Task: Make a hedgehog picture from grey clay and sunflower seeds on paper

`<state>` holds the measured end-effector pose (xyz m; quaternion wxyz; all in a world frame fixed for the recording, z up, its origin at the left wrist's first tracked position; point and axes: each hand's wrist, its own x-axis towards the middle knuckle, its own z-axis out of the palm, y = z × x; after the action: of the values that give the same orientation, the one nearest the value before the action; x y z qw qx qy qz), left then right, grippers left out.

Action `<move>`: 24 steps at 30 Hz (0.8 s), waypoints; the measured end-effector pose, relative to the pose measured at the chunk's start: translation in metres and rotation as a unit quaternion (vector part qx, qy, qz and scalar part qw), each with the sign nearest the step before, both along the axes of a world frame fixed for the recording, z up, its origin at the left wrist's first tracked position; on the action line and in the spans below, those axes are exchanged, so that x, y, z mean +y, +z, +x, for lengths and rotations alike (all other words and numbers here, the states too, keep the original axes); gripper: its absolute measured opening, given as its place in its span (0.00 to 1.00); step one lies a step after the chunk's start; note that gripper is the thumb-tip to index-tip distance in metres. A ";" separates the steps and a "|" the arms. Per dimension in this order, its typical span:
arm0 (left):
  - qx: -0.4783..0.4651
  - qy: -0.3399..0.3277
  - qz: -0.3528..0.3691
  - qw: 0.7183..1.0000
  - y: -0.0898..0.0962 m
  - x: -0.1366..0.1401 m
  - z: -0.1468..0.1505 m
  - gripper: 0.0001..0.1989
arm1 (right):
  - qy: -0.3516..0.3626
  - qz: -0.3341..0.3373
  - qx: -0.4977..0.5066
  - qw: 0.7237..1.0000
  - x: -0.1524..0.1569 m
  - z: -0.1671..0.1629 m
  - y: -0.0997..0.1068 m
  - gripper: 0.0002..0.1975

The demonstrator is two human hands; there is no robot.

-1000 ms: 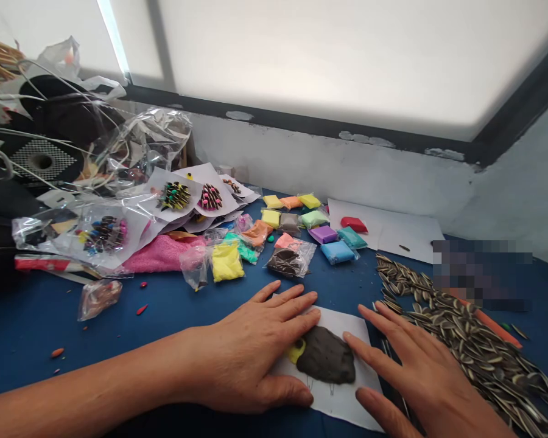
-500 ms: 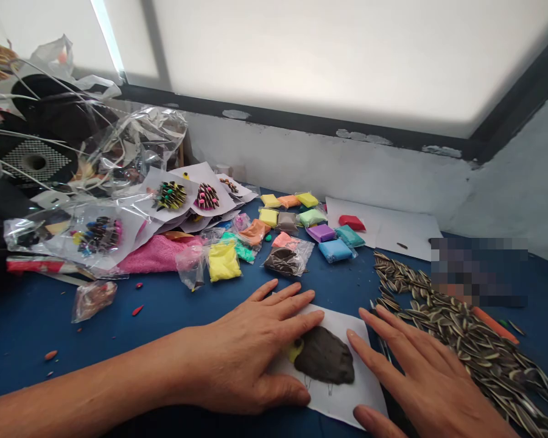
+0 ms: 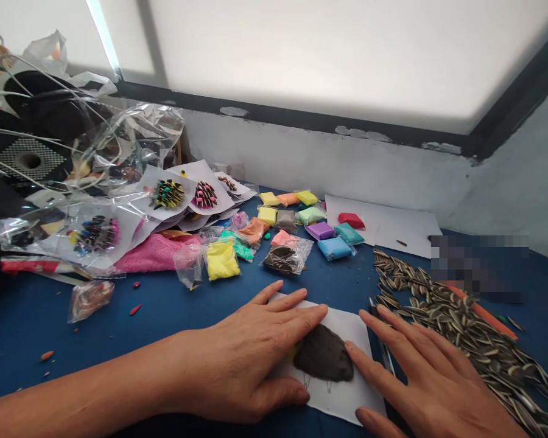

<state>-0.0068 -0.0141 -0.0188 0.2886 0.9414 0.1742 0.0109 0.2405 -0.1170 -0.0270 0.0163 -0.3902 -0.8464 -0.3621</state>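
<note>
A sheet of white paper lies on the blue tabletop in front of me, with a flattened patch of dark brown clay on it. Small drawn legs show below the clay. My left hand lies over the paper's left side, fingers spread, the fingertips reaching the clay's upper left edge and covering the yellow bit there. On the other side is my right hand, fingers apart, its index fingertip at the clay's right edge. Neither hand grips anything. A slim metal tool lies partly under my right hand.
Striped sunflower seeds are heaped at the right, with an orange stick among them. Packets of coloured clay, such as a yellow packet and a blue packet, lie ahead. Seed-covered paper pieces and plastic wrap stand at the left.
My left index finger has slid slightly right, and the yellow bit is now mostly covered. My right index finger has dropped a little onto the clay's edge.
</note>
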 end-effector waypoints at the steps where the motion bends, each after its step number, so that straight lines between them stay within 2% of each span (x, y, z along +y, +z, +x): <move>1: 0.000 0.000 0.000 1.000 0.000 0.000 0.000 0.41 | 0.003 -0.006 -0.004 1.000 -0.001 0.003 -0.001 0.20; 10: -0.034 -0.001 -0.016 0.999 -0.003 0.001 -0.002 0.40 | -0.017 -0.016 0.055 0.998 -0.013 0.015 -0.027 0.28; 24: -0.023 -0.009 -0.003 1.000 -0.005 0.001 -0.002 0.39 | -0.015 0.000 0.052 0.999 -0.011 0.003 -0.017 0.26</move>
<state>-0.0087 -0.0129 -0.0237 0.2953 0.9416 0.1593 0.0294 0.2438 -0.1278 -0.0440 0.0546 -0.4207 -0.8386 -0.3416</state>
